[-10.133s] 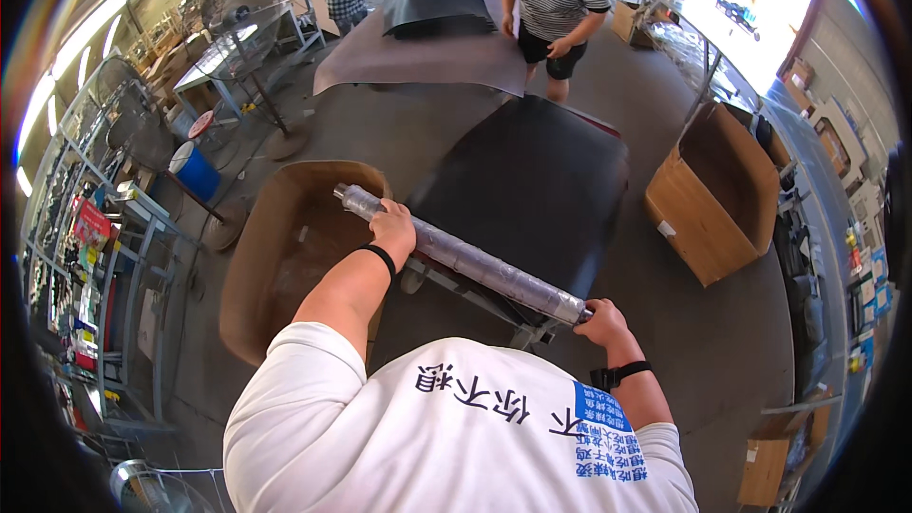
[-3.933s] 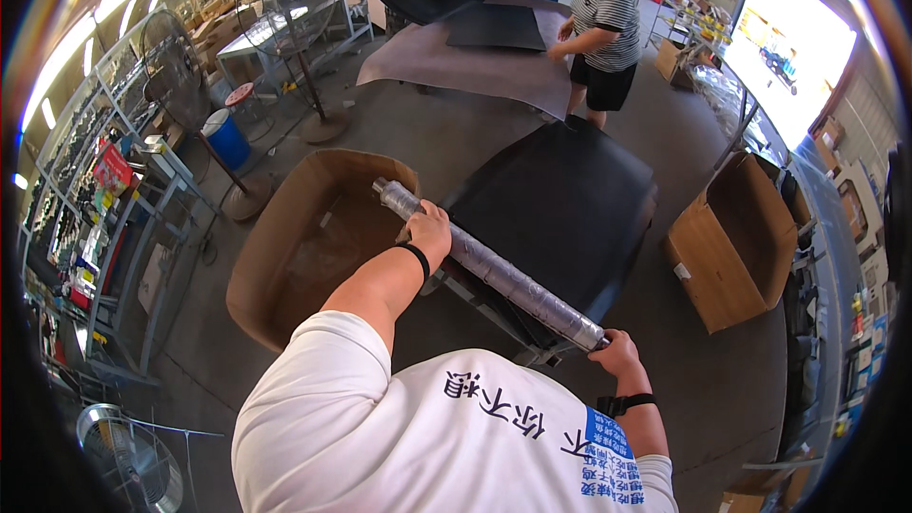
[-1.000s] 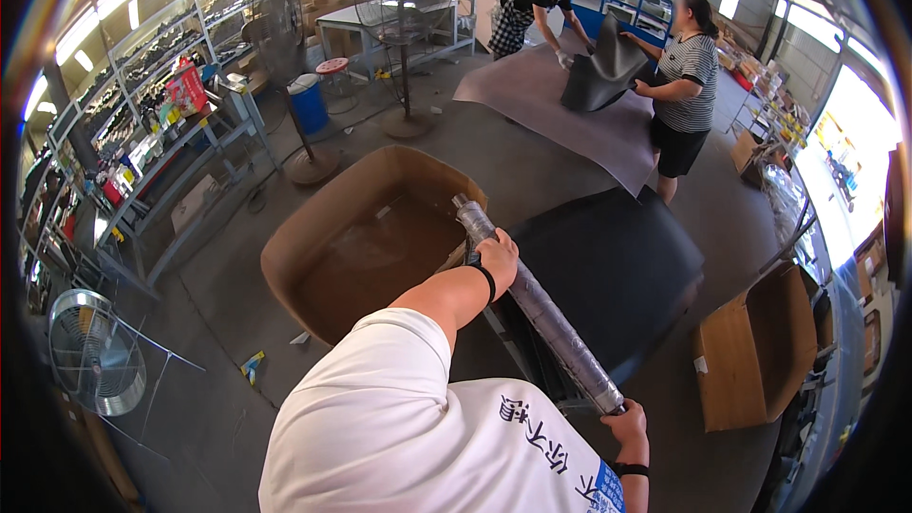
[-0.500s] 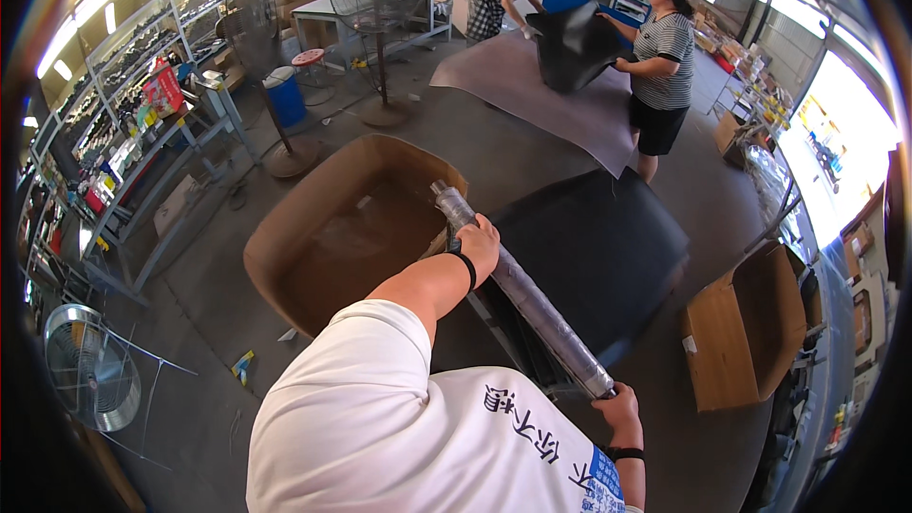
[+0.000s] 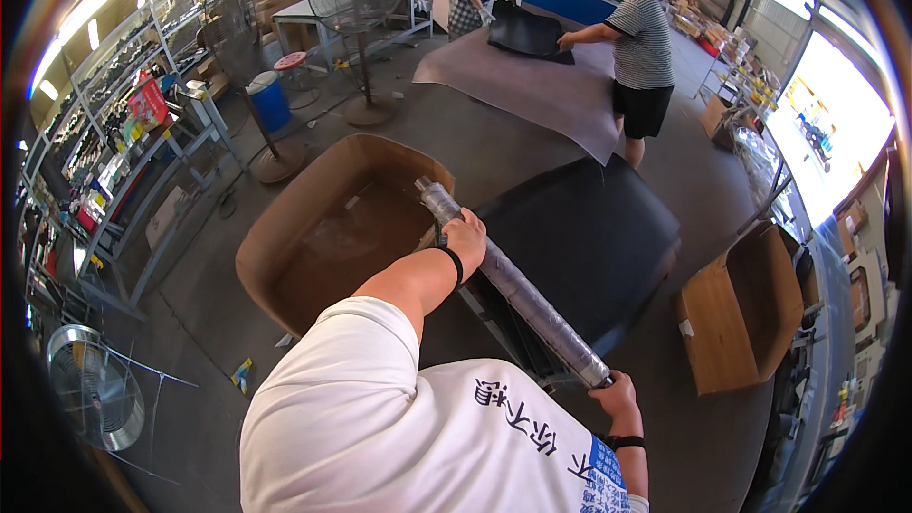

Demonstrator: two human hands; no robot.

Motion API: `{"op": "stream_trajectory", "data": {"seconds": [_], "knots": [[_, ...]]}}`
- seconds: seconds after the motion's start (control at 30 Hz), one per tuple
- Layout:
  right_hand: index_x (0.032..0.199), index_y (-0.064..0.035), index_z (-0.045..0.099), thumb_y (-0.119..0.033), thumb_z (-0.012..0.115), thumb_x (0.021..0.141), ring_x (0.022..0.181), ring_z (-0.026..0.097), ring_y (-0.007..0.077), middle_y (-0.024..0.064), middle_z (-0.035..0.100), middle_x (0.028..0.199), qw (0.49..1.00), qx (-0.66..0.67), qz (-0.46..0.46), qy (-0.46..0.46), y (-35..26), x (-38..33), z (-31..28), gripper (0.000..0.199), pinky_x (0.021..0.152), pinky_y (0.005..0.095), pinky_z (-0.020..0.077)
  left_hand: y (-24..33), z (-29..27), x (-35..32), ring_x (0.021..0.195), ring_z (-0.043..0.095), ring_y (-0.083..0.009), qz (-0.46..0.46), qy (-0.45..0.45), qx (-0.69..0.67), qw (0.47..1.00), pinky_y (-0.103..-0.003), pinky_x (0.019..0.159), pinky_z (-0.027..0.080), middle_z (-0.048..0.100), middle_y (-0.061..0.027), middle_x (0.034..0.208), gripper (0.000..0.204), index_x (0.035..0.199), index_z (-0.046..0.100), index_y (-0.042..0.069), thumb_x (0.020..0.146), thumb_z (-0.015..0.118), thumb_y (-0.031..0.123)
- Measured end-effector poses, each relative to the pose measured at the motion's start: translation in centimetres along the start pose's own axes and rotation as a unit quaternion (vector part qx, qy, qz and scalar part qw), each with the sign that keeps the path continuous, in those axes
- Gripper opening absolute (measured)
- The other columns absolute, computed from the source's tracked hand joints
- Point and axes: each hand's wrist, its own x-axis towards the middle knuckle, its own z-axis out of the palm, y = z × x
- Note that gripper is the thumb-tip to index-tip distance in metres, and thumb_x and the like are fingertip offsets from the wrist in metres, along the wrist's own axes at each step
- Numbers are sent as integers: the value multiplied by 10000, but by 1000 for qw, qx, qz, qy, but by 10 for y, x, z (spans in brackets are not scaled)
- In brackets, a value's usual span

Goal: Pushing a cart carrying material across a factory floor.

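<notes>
- From here, the left hand (image 5: 465,239) clasps the roller (image 5: 534,299) along the black sheet's (image 5: 594,237) near side.
- Right hand (image 5: 619,393) grips its end.
- Balance 2 grips evenly, I'd say.

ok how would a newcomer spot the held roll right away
Find the black sheet mid-view, an open cardboard box on its left. The roll slants along the sheet's left edge, held in the left hand and right hand. Unlike both neighbours, it is a slim cylinder in shiny greyish wrap, with a narrower stub at its far end.
</notes>
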Motion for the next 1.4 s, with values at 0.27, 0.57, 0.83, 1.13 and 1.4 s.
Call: {"op": "stream_trajectory", "data": {"seconds": [0.27,0.57,0.83,1.13,1.4], "knots": [[1160,-78,684,-234,857,567,1150,592,322,156,625,1209,1000,3,-6,14,-3,-2,-2,637,1011,386,469,0,5,4,1093,622,-439,-33,-5,-63,997,-474,771,560,295,-283,1517,710,1461,353,5,855,654,218],[1178,-115,693,-293,828,589,1145,601,307,140,625,1218,1000,-2,-1,6,7,-1,0,630,990,375,489,7,8,17,1100,627,-408,-76,16,-194,978,-484,849,553,413,-228,1419,436,1311,533,48,906,597,195],[1201,-155,686,-292,783,631,1154,596,293,119,619,1232,1000,6,26,-13,-10,-12,-13,594,995,364,486,8,7,16,1142,591,-438,-47,-27,-79,995,-468,825,545,235,-253,1558,729,1495,311,42,884,644,261],[1230,-160,670,-287,779,632,1158,597,290,119,616,1235,1000,8,28,-7,-1,-10,-9,620,996,358,485,8,-9,4,1193,563,-403,-46,-36,-102,993,-408,941,522,216,-269,1539,853,1472,301,8,783,768,196],[1235,-164,667,-291,776,634,1160,596,292,114,611,1249,999,2,34,-11,-4,-11,-10,624,1000,361,483,9,-3,10,1193,571,-391,-54,-19,-111,992,-402,958,517,227,-265,1536,841,1457,325,16,770,778,189]]}}
